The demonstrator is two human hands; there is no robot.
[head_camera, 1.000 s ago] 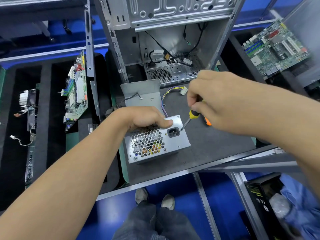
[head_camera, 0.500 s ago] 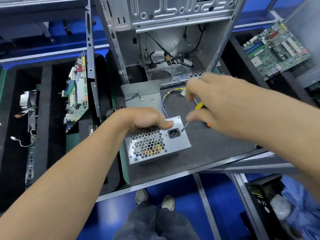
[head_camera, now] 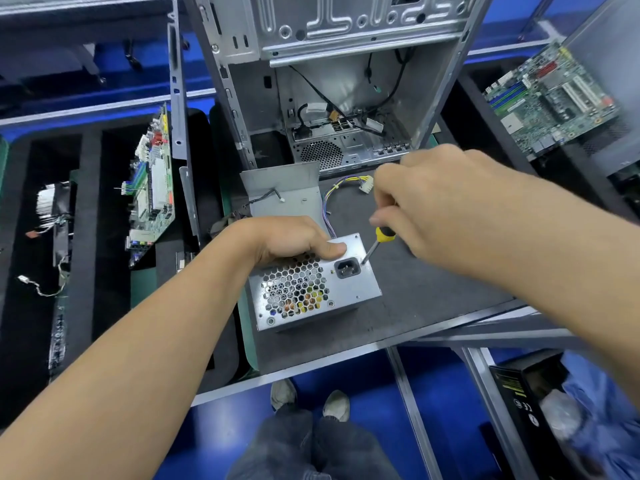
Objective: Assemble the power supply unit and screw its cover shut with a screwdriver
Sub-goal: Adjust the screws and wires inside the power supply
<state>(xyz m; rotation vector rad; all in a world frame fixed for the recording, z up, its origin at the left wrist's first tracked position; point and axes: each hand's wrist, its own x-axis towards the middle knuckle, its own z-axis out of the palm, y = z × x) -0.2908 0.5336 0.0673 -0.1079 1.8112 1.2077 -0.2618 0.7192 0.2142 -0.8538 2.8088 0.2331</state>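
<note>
The head view looks down on a dark mat (head_camera: 426,299) on a bench, with the power supply (head_camera: 313,282) standing near its left edge, its silver face turned up toward the camera. That face carries a honeycomb grille (head_camera: 294,289) on the left and a black socket (head_camera: 347,267) on the right. The left hand (head_camera: 291,239) grips the far top edge of the power supply, fingers curled over it and the thumb lying flat along the face just above the socket. The right hand (head_camera: 450,202) pinches the screwdriver (head_camera: 375,244) by its yellow and black handle, fingers curled round it; the shaft slants down and to the left, and its tip touches the face just right of the socket. Coloured wires (head_camera: 337,192) run from behind the power supply toward the far side and end in a white plug (head_camera: 366,184) on the mat. Just beyond the left hand stands a bent metal plate (head_camera: 284,192). Farther off, an open computer case (head_camera: 346,98) stands upright, with loose cables inside it. A circuit board (head_camera: 152,181) leans on edge at the left, and a second board (head_camera: 550,98) lies at the far right. The person's shoes (head_camera: 310,400) show on the blue floor (head_camera: 346,375) below the bench.
</note>
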